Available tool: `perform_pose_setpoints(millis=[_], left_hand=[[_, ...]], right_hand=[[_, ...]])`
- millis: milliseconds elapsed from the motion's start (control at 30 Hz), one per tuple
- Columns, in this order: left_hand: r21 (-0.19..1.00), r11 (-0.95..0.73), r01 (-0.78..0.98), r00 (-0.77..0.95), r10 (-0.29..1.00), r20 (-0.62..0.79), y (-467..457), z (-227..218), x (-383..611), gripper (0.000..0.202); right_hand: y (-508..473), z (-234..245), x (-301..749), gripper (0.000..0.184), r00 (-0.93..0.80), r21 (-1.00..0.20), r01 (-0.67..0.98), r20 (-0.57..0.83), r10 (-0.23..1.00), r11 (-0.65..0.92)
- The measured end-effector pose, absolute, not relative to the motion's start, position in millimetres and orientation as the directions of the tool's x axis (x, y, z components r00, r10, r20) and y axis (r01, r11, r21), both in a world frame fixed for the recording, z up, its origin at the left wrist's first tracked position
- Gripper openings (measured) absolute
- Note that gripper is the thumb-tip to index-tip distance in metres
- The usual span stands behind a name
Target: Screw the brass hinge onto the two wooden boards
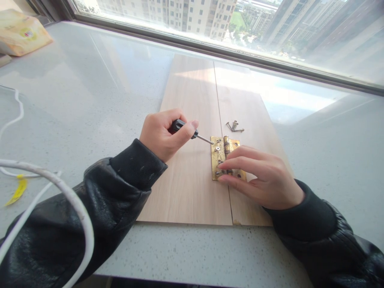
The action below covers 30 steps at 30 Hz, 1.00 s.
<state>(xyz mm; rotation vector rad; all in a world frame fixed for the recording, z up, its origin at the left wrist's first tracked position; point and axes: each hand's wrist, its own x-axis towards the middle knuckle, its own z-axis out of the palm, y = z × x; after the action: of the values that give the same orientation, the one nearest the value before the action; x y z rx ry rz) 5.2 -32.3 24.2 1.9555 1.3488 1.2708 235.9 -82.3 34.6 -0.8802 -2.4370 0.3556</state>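
Note:
My left hand (168,134) is closed around the dark handle of a screwdriver (205,139), its thin metal shaft pointing right. The tip of the shaft is at the upper left edge of a brass hinge (214,158). The hinge lies opened flat across the seam between two pale wooden boards (189,180). A cross-head screw (218,148) stands in its left leaf. My right hand (255,172) covers much of the right leaf, and its fingers and thumb close about a small screw (218,173) at the lower left holes.
Several loose screws (235,127) lie on the right board above the hinge. The boards rest on a speckled white countertop (99,92) beside a window. A white cable (81,216) loops in front of my left sleeve. A yellowish packet (25,34) is at the far left.

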Motion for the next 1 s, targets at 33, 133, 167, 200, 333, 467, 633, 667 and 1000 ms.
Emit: perform_pose_setpoints(millis=[33, 133, 167, 200, 333, 467, 633, 667, 1000], left_hand=[[0.765, -0.428, 0.48, 0.1, 0.894, 0.438, -32.1, 23.9, 5.1, 0.029], [0.769, -0.437, 0.466, 0.105, 0.891, 0.442, -32.9, 23.8, 5.0, 0.029], [0.772, -0.44, 0.458, 0.116, 0.891, 0.439, -34.1, 24.4, 5.4, 0.029], [0.777, -0.447, 0.443, 0.135, 0.89, 0.435, -36.0, 25.6, 6.4, 0.028], [0.805, -0.519, 0.289, 0.228, 0.854, 0.468, -51.7, 37.5, 14.4, 0.024], [0.759, -0.636, 0.14, 0.299, 0.758, 0.581, -74.0, 55.0, 23.6, 0.026], [0.789, -0.614, 0.013, 0.333, 0.747, 0.576, -84.8, 65.7, 25.2, 0.032], [0.796, -0.605, 0.013, 0.302, 0.761, 0.574, -82.5, 65.5, 24.9, 0.027], [0.691, -0.515, 0.507, 0.254, 0.855, 0.452, -26.7, 29.0, 26.0, 0.022]], right_hand=[[-82.7, 34.7, 237.0, 0.013, -0.652, -0.403, 0.517, 0.385, 0.653, 0.755], [-84.9, 36.2, 240.2, 0.024, -0.594, -0.409, 0.555, 0.415, 0.689, 0.725], [-86.0, 37.4, 240.6, 0.024, -0.558, -0.41, 0.576, 0.435, 0.707, 0.707], [-87.3, 38.9, 240.1, 0.024, -0.515, -0.41, 0.6, 0.459, 0.724, 0.687], [-95.5, 47.4, 228.3, 0.034, -0.381, -0.334, 0.69, 0.587, 0.715, 0.642], [-106.3, 52.5, 207.2, 0.04, -0.376, -0.273, 0.673, 0.674, 0.636, 0.687], [-112.0, 53.2, 201.4, 0.038, -0.231, -0.365, 0.637, 0.751, 0.619, 0.679], [-111.4, 52.9, 203.9, 0.037, -0.189, -0.43, 0.629, 0.724, 0.664, 0.648], [-96.0, 56.4, 225.0, 0.046, -0.213, -0.961, -0.084, 0.275, 0.938, 0.263]])
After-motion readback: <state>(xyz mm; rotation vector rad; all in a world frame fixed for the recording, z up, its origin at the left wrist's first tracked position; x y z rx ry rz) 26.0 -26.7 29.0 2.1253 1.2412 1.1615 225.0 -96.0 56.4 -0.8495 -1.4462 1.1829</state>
